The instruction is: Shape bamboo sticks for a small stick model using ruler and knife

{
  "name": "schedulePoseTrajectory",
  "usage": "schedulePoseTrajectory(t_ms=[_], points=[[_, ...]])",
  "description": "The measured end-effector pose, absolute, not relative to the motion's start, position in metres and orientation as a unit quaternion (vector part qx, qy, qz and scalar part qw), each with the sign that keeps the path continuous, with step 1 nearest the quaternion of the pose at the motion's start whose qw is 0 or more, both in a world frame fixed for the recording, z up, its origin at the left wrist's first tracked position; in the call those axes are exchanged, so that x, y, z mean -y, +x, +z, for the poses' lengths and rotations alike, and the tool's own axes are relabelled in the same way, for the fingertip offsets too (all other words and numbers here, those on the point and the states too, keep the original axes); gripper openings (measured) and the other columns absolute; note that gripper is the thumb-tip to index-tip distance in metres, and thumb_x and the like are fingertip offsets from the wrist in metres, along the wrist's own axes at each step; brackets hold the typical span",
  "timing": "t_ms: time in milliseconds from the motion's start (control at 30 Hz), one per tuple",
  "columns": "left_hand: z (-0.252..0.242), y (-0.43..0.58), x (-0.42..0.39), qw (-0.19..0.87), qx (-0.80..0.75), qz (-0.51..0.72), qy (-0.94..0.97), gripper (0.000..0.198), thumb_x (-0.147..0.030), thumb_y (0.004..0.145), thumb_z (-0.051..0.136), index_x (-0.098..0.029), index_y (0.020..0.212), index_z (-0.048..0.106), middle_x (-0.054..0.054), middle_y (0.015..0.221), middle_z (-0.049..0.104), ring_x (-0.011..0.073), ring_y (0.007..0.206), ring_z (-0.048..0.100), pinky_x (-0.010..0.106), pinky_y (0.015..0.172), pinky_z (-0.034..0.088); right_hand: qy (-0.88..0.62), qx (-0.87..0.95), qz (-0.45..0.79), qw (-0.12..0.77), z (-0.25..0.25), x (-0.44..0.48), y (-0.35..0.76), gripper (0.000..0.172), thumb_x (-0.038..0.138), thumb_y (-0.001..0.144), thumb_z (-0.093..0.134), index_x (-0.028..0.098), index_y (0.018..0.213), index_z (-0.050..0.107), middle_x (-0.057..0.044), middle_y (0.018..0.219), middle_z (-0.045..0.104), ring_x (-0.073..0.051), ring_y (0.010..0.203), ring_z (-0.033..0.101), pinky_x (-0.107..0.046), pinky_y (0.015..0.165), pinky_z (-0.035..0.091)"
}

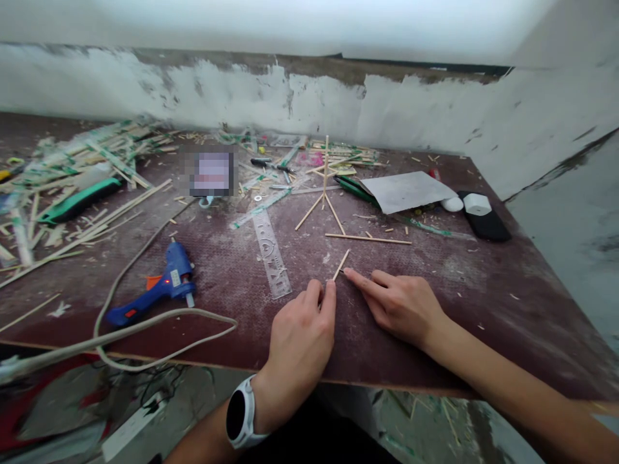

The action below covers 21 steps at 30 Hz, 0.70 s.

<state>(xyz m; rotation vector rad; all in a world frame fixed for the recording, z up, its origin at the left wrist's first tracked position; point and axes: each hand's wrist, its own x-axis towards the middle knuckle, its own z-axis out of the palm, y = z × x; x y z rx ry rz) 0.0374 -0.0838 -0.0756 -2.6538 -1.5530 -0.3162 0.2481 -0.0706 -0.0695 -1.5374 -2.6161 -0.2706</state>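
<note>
A short wooden stick lies slantwise on the table, its near end under the fingertips of my left hand, which wears a white watch. My right hand rests just to the right, fingers bent together and index finger pointing at the stick. A small dark tip shows at that finger; what it belongs to is hidden. Beyond my hands, thin sticks form a small frame with one stick upright. A longer stick lies crosswise at its foot. To the left is a clear plastic stencil ruler.
A blue glue gun with a looping pale cable lies left. Behind it are a green-black cutter and heaped wood strips. At the right are a white sheet and a black phone-like slab under a white block.
</note>
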Motion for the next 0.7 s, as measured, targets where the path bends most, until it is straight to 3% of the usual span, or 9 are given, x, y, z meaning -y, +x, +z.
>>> schedulePoseTrajectory(t_ms=[300,700], points=[[-0.074,0.037,0.084,0.024,0.504,-0.097,-0.858,0.039,-0.010,0.096,0.060,-0.014,0.135,0.063,0.005,0.099,0.065,0.0168,0.073,0.063,0.028,0.067,0.054,-0.502,0.857,-0.102,0.057,-0.073,0.071,0.249,0.048,0.023,0.098,0.051,0.030,0.144,0.062,0.000,0.080,0.072,-0.011,0.053,0.057,-0.030,0.053,0.025],[-0.073,0.036,0.084,0.014,0.502,-0.074,-0.862,0.042,-0.011,0.098,0.057,-0.014,0.140,0.059,0.006,0.104,0.065,0.0176,0.078,0.065,0.029,0.068,0.054,-0.528,0.848,-0.023,-0.034,-0.054,0.068,0.243,0.054,0.024,0.095,0.054,0.032,0.149,0.057,-0.002,0.090,0.075,-0.014,0.058,0.059,-0.033,0.053,0.023]])
